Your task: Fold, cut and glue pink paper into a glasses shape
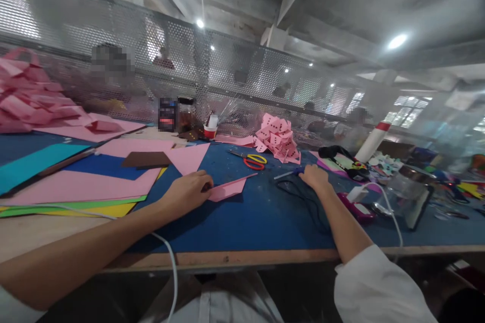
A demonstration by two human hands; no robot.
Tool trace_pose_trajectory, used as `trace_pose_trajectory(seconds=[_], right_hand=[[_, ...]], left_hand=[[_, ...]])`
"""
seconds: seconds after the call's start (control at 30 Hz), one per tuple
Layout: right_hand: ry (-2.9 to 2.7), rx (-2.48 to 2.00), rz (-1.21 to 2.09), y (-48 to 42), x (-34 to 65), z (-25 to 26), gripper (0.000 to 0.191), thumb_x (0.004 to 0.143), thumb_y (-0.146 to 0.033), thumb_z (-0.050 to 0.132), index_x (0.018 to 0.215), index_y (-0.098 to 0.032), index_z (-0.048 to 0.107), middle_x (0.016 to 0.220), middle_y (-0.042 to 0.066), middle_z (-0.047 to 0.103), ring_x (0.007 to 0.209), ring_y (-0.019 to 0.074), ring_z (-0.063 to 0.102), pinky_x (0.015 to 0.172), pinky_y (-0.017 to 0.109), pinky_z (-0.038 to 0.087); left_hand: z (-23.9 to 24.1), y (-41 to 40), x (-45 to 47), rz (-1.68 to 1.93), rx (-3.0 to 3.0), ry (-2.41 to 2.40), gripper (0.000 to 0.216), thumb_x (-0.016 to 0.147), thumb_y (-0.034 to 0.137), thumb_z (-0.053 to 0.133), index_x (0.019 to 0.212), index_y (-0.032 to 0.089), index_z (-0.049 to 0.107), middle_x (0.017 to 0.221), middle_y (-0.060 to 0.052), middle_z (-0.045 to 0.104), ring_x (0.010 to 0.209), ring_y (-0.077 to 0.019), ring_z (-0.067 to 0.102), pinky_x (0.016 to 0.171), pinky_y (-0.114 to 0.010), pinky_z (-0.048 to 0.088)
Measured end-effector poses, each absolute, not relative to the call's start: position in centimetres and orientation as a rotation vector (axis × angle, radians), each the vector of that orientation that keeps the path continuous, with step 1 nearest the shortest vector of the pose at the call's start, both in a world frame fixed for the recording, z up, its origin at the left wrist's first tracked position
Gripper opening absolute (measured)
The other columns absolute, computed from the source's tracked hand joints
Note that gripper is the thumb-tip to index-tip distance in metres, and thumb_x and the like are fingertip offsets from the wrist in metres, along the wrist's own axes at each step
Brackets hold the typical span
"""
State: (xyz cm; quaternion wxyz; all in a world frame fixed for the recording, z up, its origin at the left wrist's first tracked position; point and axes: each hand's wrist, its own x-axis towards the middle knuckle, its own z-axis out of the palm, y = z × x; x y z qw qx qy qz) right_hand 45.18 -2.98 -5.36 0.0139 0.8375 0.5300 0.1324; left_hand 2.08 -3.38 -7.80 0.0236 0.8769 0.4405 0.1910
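Note:
My left hand (189, 189) is closed on the near end of a folded pink sheet (229, 190), held just over the blue table. My right hand (315, 177) is closed round a blue tool (297, 170), apparently a glue gun, with a pale stick poking out to the left. Most of that tool is hidden by the fingers. A dark cord (299, 192) loops on the table below it. Scissors (253, 161) with red and yellow handles lie beyond, between my hands. Behind them is a heap of pink pieces with dark dots (278, 136).
Pink, blue, green and yellow sheets (83, 189) lie at left, beside a large pink pile (30, 93). A white cable (170, 262) hangs over the front edge. At right are a magenta device (356, 209), a clear container (405, 192) and a white roll (373, 142). Perforated metal (227, 68) stands behind.

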Motion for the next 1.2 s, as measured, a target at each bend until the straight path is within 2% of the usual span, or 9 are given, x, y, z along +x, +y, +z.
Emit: trace_pose_trajectory(seconds=[0.2,0.57,0.67,0.77,0.83,0.9,1.0,1.1,1.2], right_hand=[[1.645,2.575,0.449,-2.9,45.4,-5.6,0.038,0.091,-0.034,0.054,0.114,-0.008,0.071,0.115,0.024,0.066,0.108,0.0341,0.066,0.086,0.040,0.051],[1.754,2.812,0.530,-4.4,45.7,-4.1,0.038,0.092,-0.038,0.051,0.103,-0.007,0.070,0.110,0.024,0.067,0.106,0.0337,0.065,0.087,0.040,0.047],[2.056,3.089,0.138,-4.2,45.4,-3.4,0.030,0.090,-0.033,0.052,0.095,-0.008,0.068,0.092,0.020,0.068,0.100,0.0320,0.065,0.086,0.040,0.047],[2.225,3.156,-0.188,-3.7,44.5,-2.6,0.035,0.096,-0.033,0.038,0.091,-0.011,0.065,0.069,0.010,0.064,0.072,0.0228,0.065,0.070,0.033,0.050],[2.330,3.163,-0.314,-3.7,43.3,-2.0,0.040,0.099,-0.038,0.031,0.098,-0.014,0.062,0.070,0.007,0.062,0.063,0.0180,0.060,0.061,0.029,0.050],[2.504,3.103,-0.534,-3.9,41.7,-1.4,0.037,0.094,-0.050,0.045,0.098,-0.017,0.061,0.072,0.003,0.060,0.058,0.0136,0.055,0.056,0.026,0.048],[2.856,2.708,-1.433,-4.7,38.8,-0.6,0.040,0.068,-0.044,0.081,0.092,-0.016,0.064,0.071,-0.001,0.057,0.053,0.0078,0.044,0.048,0.022,0.040],[2.825,2.463,-1.935,-5.6,35.8,0.2,0.039,0.063,-0.034,0.084,0.094,-0.015,0.067,0.075,-0.001,0.058,0.052,0.0047,0.038,0.045,0.019,0.036],[2.702,2.281,-2.191,-6.2,33.0,0.9,0.038,0.073,-0.037,0.077,0.104,-0.017,0.067,0.071,-0.003,0.054,0.051,0.0050,0.040,0.044,0.018,0.036]], left_hand=[[-7.4,-3.6,2.2,0.604,2.730,1.403,0.017,0.084,0.021,0.046,0.085,0.021,0.062,0.091,-0.005,0.067,0.085,-0.0211,0.064,0.068,-0.029,0.042],[-6.9,-3.3,1.9,0.535,2.692,1.601,0.015,0.089,0.030,0.045,0.093,0.024,0.059,0.085,-0.004,0.071,0.078,-0.0216,0.066,0.063,-0.027,0.038],[-6.8,-3.3,1.9,0.529,2.695,1.598,0.016,0.089,0.031,0.045,0.092,0.024,0.058,0.084,-0.004,0.071,0.077,-0.0217,0.066,0.062,-0.027,0.038],[-7.0,-3.2,1.8,0.541,2.688,1.581,0.016,0.089,0.032,0.045,0.092,0.024,0.058,0.084,-0.004,0.071,0.077,-0.0222,0.066,0.062,-0.028,0.038],[-7.2,-3.0,1.7,0.564,2.678,1.570,0.016,0.088,0.032,0.046,0.094,0.024,0.059,0.086,-0.004,0.071,0.077,-0.0219,0.066,0.062,-0.028,0.039],[-7.5,-2.8,1.7,0.595,2.661,1.563,0.017,0.087,0.031,0.046,0.094,0.024,0.059,0.087,-0.004,0.071,0.078,-0.0216,0.066,0.063,-0.028,0.040],[-7.8,-2.5,1.6,0.621,2.648,1.526,0.017,0.084,0.029,0.047,0.095,0.023,0.059,0.088,-0.003,0.070,0.081,-0.0217,0.066,0.066,-0.028,0.041],[-7.9,-2.3,1.6,0.619,2.646,1.481,0.019,0.081,0.026,0.050,0.097,0.023,0.060,0.092,-0.004,0.070,0.082,-0.0219,0.065,0.067,-0.029,0.043],[-7.8,-2.2,1.5,0.646,2.648,1.441,0.020,0.081,0.025,0.050,0.097,0.021,0.061,0.095,-0.005,0.069,0.085,-0.0223,0.065,0.071,-0.030,0.044]])
